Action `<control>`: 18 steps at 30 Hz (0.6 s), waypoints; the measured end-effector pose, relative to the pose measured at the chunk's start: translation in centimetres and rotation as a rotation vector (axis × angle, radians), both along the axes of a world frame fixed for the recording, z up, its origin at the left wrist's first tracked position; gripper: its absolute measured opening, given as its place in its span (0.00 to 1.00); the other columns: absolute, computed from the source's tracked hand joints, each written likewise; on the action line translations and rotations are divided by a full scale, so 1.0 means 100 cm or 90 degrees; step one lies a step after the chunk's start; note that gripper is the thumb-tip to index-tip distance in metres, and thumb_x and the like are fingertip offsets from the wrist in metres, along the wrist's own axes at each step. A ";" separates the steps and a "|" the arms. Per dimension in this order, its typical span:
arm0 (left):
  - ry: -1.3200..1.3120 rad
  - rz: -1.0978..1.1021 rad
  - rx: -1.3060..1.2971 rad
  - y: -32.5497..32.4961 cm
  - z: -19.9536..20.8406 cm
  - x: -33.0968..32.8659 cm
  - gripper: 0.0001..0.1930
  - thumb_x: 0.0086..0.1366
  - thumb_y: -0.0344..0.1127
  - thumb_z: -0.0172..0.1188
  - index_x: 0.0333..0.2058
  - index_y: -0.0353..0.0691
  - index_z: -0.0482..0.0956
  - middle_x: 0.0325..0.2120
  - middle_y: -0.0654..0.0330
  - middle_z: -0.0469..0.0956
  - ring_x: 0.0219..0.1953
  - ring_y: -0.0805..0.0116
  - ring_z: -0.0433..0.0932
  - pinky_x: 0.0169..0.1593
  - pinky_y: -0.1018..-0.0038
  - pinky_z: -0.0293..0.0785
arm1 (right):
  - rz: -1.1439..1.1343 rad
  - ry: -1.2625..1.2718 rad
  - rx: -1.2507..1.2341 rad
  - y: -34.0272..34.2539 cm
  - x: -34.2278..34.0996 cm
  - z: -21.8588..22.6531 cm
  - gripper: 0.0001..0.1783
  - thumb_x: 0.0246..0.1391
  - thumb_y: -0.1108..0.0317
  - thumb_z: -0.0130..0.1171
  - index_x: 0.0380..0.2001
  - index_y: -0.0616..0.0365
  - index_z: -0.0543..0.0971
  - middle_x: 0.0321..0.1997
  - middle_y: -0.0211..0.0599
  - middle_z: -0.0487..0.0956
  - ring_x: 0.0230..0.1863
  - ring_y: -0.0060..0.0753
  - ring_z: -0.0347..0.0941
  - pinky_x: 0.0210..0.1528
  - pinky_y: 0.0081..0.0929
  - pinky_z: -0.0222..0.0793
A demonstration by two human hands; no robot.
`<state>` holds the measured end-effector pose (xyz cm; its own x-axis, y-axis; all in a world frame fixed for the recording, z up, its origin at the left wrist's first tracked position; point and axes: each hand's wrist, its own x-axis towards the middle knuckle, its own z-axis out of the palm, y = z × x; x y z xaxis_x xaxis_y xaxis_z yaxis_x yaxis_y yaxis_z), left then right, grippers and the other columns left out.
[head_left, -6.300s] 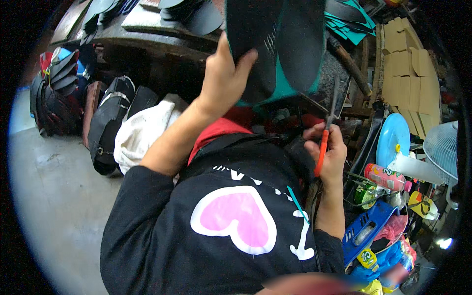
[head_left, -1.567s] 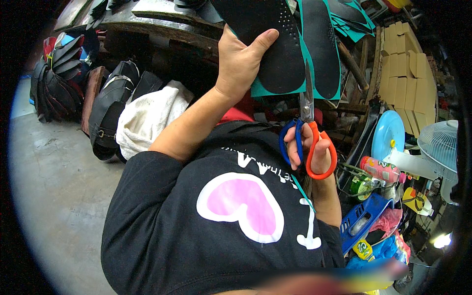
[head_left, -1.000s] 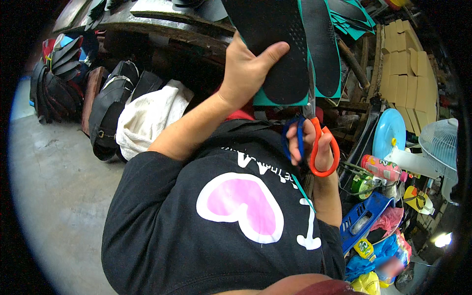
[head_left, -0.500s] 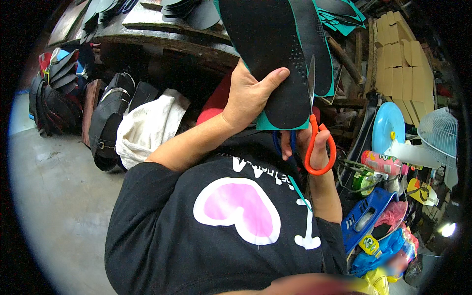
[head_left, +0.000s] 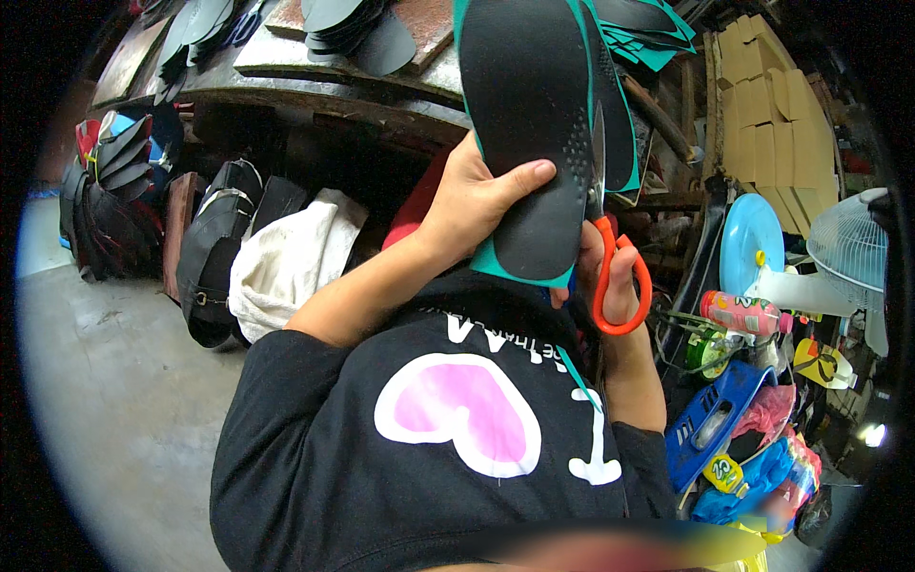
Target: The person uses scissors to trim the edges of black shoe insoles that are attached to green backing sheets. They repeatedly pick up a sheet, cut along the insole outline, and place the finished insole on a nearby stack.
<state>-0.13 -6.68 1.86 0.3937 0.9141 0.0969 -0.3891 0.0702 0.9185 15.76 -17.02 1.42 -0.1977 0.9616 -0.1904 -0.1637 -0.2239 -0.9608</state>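
Observation:
My left hand (head_left: 481, 195) grips a black insole piece (head_left: 524, 105) with teal material showing along its edges and small raised dots on one side. The thumb lies across its black face; most fingers are hidden behind it. My right hand (head_left: 618, 286) holds scissors (head_left: 605, 329) by their handles, an orange loop around the thumb and a dark blue one mostly hidden behind the piece. The metal blades (head_left: 598, 157) run along the right edge of the insole piece. Just beyond them, other black insole shapes on teal sheet (head_left: 624, 143) lie close by.
A worktable (head_left: 276, 93) bears stacks of dark insoles (head_left: 386, 43). To the left are a black bag (head_left: 214, 276) and a white cloth (head_left: 295, 257). At right are cardboard boxes (head_left: 762, 114), a fan (head_left: 848, 253), a pink bottle (head_left: 743, 313) and a blue plastic basket (head_left: 691, 448).
The insole piece has tilted, its lower end swinging left and toward me. The scissors blades now sit against its edge; the orange handle has barely moved.

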 end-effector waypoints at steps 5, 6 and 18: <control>0.005 -0.036 -0.044 -0.005 0.002 -0.004 0.19 0.59 0.33 0.64 0.46 0.33 0.70 0.38 0.58 0.78 0.39 0.72 0.77 0.44 0.75 0.74 | -0.004 -0.046 -0.011 0.003 0.002 0.006 0.60 0.37 0.14 0.31 0.49 0.65 0.66 0.15 0.27 0.67 0.14 0.20 0.62 0.18 0.16 0.58; -0.001 -0.037 -0.048 -0.007 0.002 -0.004 0.19 0.59 0.33 0.64 0.46 0.33 0.70 0.38 0.58 0.78 0.39 0.72 0.77 0.44 0.75 0.74 | -0.004 -0.046 -0.023 0.003 0.002 0.006 0.59 0.37 0.14 0.32 0.48 0.64 0.67 0.14 0.27 0.67 0.13 0.20 0.62 0.17 0.16 0.58; -0.021 0.093 0.054 0.030 0.008 0.003 0.27 0.60 0.31 0.62 0.54 0.31 0.61 0.45 0.52 0.73 0.47 0.66 0.74 0.51 0.72 0.72 | 0.012 -0.010 -0.014 0.005 0.008 0.005 0.57 0.46 0.20 0.31 0.59 0.66 0.59 0.42 0.39 0.71 0.41 0.28 0.69 0.42 0.23 0.64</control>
<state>0.14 -3.68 2.65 0.2522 0.9495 0.1865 -0.4198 -0.0663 0.9052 16.56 -16.49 1.96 -0.2126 0.9531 -0.2153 -0.1442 -0.2486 -0.9578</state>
